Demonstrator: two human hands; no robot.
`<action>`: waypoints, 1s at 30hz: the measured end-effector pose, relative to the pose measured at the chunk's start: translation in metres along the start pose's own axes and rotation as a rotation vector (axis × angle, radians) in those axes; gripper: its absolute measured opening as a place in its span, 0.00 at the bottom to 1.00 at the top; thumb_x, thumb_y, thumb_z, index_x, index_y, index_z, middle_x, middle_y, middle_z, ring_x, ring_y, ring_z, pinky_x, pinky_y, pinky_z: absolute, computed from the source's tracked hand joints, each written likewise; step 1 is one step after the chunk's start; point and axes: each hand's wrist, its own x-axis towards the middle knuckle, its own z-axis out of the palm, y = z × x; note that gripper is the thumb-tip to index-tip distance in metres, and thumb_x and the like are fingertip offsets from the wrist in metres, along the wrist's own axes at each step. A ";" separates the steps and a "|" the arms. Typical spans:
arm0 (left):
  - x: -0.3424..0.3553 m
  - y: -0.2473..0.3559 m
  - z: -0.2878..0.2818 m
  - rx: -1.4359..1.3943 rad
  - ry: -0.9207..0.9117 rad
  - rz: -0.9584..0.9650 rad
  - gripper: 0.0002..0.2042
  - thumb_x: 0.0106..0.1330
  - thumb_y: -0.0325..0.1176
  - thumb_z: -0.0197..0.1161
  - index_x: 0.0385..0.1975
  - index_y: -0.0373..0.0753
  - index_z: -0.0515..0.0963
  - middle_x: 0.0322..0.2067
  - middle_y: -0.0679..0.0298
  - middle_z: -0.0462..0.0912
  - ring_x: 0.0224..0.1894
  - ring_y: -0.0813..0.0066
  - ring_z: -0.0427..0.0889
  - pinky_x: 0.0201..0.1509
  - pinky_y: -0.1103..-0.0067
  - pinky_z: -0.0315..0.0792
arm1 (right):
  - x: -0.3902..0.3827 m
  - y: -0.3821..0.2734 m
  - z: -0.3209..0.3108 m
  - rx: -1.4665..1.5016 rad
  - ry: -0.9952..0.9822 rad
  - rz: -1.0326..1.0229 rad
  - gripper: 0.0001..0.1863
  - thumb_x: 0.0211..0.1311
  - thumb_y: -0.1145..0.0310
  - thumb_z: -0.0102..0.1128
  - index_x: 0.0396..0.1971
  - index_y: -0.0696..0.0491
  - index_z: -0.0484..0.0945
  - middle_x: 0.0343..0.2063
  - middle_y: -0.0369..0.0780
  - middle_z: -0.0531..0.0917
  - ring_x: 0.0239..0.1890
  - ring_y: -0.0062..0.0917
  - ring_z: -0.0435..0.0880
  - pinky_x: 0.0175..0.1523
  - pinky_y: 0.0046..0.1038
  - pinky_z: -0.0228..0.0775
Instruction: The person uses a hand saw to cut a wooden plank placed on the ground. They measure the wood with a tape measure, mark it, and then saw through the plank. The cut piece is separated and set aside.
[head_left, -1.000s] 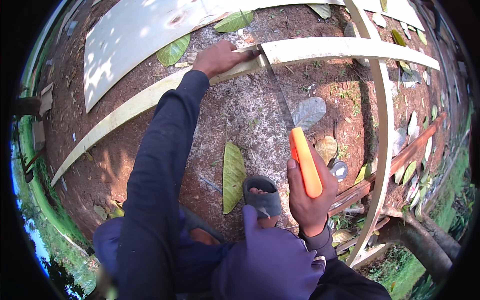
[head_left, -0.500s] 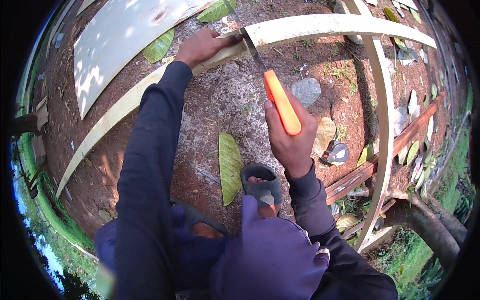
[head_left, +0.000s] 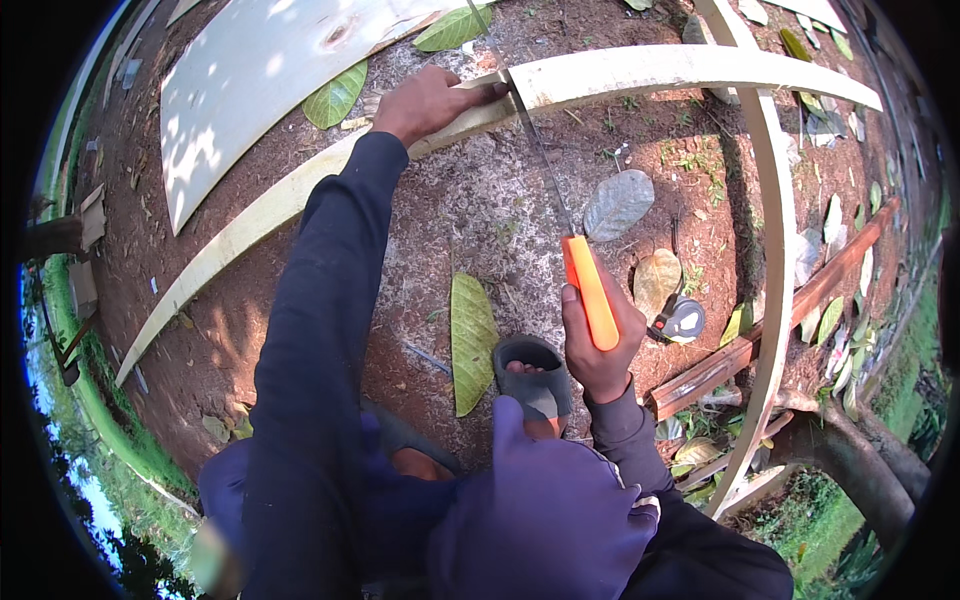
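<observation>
Biggest first: your pale board (head_left: 620, 72) sits ahead of both hands, long axis from 8 o'clock round to 2, the lens bending it. It's pale, slim, smooth-looking, darker blotches near the blade. At 2 o'clock it crosses a second plank (head_left: 773, 200). Your handsaw (head_left: 590, 293) lies 11 to 5: thin dark blade across the board, orange handle toward you. Can't tell how deep the blade sits.

Key relation: the crossing is at 11 from your right hand (head_left: 612, 335), well apart; it's just beside your left hand (head_left: 422, 105), toward 2–3, so left is nearer. Right is closed around the handle. Left is curled partly closed over the board, holding it; fingertip at the blade, contact unclear, far-side fingers hidden.
</observation>
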 end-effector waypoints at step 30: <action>0.011 -0.006 0.005 -0.094 -0.038 0.018 0.47 0.53 0.84 0.55 0.36 0.37 0.90 0.34 0.48 0.90 0.39 0.53 0.91 0.49 0.61 0.80 | 0.059 -0.008 0.022 0.065 0.011 0.150 0.22 0.65 0.76 0.66 0.58 0.66 0.80 0.43 0.52 0.90 0.41 0.32 0.92 0.46 0.30 0.82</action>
